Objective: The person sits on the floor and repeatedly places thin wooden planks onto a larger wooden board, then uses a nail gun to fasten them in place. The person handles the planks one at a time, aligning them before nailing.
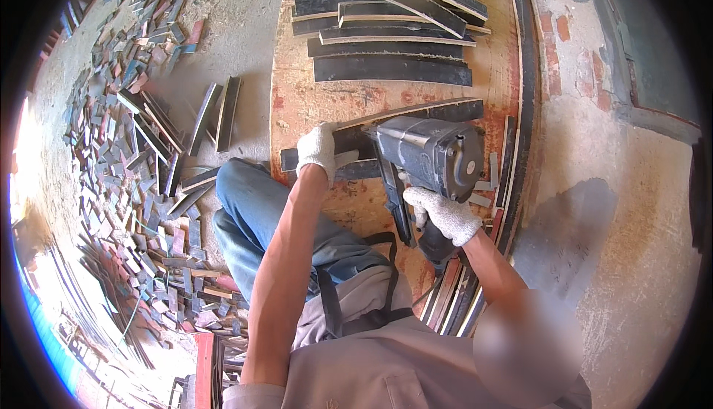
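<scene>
On the bench (297, 101), a pressed strip and a slanted nail gun

Across the middle of the bench, a few dark strips (416, 112) lie close together, the upper one bowed. The gloved left grip (318, 148) is partly closed over them near their left end, with the thumb apart and some fingertips out of sight, probably to keep them from shifting. The right grip (443, 216) wraps firmly around the handle of the nail gun (427, 149), whose nose points left over the strips; contact there cannot be made out. Holding low on the handle likely lets the heavy body lean on the work.

That body hides much of the strips' right half. The person's bent knee (249, 194) crowds the near left side, leaving the left forearm (278, 275) to reach past it. Small pale pieces (481, 200) lie just beside the right grip, and long battens (509, 160) run along the right edge. Beyond the work, a loose pile of similar strips (394, 67) fills the far end. On the floor (215, 38) to the left, a broad scatter of offcuts (111, 156) spreads, with longer lengths (226, 116) nearer the bench.
</scene>
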Demonstrator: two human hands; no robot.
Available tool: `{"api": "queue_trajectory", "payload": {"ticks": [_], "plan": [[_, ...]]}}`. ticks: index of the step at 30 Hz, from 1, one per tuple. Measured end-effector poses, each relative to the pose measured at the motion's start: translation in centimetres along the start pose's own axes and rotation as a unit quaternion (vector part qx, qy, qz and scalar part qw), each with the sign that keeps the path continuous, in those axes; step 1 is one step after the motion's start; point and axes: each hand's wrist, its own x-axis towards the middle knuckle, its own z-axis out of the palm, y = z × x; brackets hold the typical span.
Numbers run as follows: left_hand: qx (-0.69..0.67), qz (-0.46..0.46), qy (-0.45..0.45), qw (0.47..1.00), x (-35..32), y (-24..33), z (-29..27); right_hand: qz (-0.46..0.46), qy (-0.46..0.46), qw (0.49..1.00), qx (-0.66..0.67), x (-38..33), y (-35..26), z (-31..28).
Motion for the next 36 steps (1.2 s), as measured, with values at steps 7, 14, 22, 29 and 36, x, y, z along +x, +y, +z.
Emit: {"api": "queue_trajectory", "payload": {"ticks": [7, 14, 22, 29, 36], "plan": [[-0.100, -0.025, 0.037, 0.994, -0.3, 0.0, 0.6, 0.004, 0.019, 1.000, -0.009, -1.1, -0.8, 0.6], [-0.141, -0.030, 0.034, 0.989, 0.1, -0.1, 0.4, -0.042, 0.019, 0.998, -0.044, -0.4, -1.0, 1.5], [-0.148, -0.019, 0.040, 0.988, -0.1, -0.1, 0.8, 0.000, -0.008, 0.999, -0.045, 0.0, -0.9, 1.6], [-0.149, -0.006, 0.049, 0.988, -0.7, 0.1, -0.2, -0.032, 0.022, 0.990, -0.134, -1.7, -0.7, 2.2], [0.085, 0.226, 0.183, 0.953, -4.1, 3.6, -10.0, -0.169, 0.085, 0.921, -0.340, -5.7, 5.9, 4.8]]}}
